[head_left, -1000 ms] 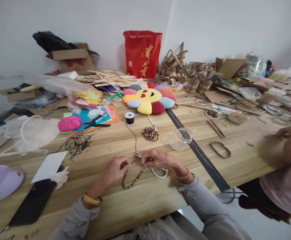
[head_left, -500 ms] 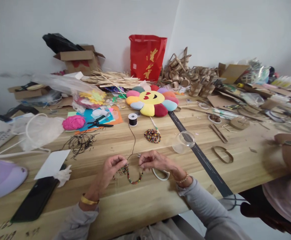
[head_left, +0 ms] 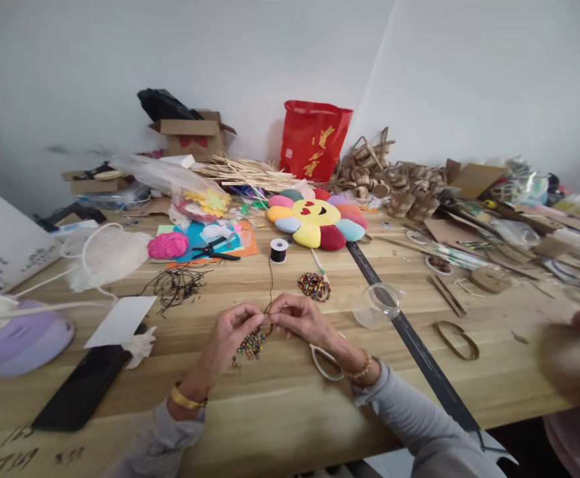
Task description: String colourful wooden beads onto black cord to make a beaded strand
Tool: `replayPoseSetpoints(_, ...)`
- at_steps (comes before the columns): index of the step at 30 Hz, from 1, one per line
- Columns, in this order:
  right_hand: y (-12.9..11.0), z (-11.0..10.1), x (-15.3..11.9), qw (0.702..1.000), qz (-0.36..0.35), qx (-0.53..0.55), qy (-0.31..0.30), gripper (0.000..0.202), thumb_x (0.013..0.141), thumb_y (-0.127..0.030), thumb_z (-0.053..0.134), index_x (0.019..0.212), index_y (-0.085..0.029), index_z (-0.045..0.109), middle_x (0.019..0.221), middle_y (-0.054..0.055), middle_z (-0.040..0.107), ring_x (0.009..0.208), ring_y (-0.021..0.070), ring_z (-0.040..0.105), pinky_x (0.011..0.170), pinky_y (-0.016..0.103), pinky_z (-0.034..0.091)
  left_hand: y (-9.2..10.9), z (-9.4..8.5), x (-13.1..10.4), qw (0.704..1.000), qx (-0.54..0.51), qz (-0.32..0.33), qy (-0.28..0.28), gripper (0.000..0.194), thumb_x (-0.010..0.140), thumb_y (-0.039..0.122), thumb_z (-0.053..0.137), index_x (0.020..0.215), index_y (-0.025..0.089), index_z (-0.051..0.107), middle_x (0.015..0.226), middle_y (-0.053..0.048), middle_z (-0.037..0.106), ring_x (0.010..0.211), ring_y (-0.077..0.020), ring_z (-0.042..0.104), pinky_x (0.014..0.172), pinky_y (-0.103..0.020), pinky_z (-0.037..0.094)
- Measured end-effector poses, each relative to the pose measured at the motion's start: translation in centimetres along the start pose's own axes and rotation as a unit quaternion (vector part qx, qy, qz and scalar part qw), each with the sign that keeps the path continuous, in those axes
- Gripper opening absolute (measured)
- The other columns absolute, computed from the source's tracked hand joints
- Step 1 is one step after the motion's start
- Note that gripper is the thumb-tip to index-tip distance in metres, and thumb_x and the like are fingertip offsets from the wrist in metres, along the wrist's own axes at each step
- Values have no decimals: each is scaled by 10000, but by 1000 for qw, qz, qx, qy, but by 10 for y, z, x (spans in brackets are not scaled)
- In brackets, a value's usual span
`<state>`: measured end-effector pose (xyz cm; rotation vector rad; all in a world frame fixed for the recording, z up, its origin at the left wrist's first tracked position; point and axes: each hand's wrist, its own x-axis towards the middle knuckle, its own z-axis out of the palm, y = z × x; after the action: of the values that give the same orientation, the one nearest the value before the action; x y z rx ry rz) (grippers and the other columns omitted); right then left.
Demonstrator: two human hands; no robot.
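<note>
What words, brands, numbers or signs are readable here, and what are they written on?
"165", handwritten in black on the pale wooden table.
Apparently "258369", handwritten below it; the scrawl to its right is too blurred.
"S", among large cut-off letters on the white cardboard box; its smaller print is blurred.
Gold characters on the shiny red bag: too stylised to read surely.

This looks like a craft workshop: the wooden table point(head_left: 290, 418) is crowded with loose beads point(head_left: 252, 342), a spool of black cord point(head_left: 278, 252), pink yarn point(head_left: 168, 245) and coloured paper point(head_left: 196, 235), while thin pale strips point(head_left: 250, 175) and small brown baskets point(head_left: 403, 199) lie heaped behind, upper middle.
</note>
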<state>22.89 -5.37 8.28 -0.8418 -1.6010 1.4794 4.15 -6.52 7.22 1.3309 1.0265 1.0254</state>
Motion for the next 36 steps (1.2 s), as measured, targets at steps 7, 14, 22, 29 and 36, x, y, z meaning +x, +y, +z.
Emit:
replayPoseSetpoints(7,-29,0,12,963,-155,-223,11,150,884,-284,598,812,-176,673,1087,73,644,840,140,635,607,211,486,17,-3,9,996,29,70,50,154,731,298,654,696,151,624,671,-15,629,654,-153,563,641,-250,460)
replayPoseSetpoints(14,-29,0,29,950,-169,-263,-5,157,930,-276,547,907,-171,660,789,22,665,695,120,628,663,230,511,26,-7,14,996,24,67,56,174,723,310,645,659,152,610,621,-12,620,601,-143,556,603,-247,452)
replayPoseSetpoints(22,-32,0,37,926,-197,-320,-25,181,929,-301,560,905,-172,685,779,34,663,708,132,620,667,235,490,15,-11,16,997,-27,35,63,231,688,357,691,675,138,619,596,2,578,571,-128,509,569,-244,410)
replayPoseSetpoints(29,-36,3,34,907,-200,-371,-19,167,948,-248,519,886,-175,655,801,27,636,704,124,578,662,232,450,8,-13,16,996,-83,9,44,284,675,401,721,635,145,605,581,6,555,567,-128,479,572,-253,392)
replayPoseSetpoints(36,-31,2,34,923,-184,-336,33,120,900,-175,538,809,-167,616,768,14,616,679,114,568,622,212,463,-4,-11,13,994,-101,14,25,263,749,370,679,646,141,600,590,9,562,583,-125,493,611,-250,394)
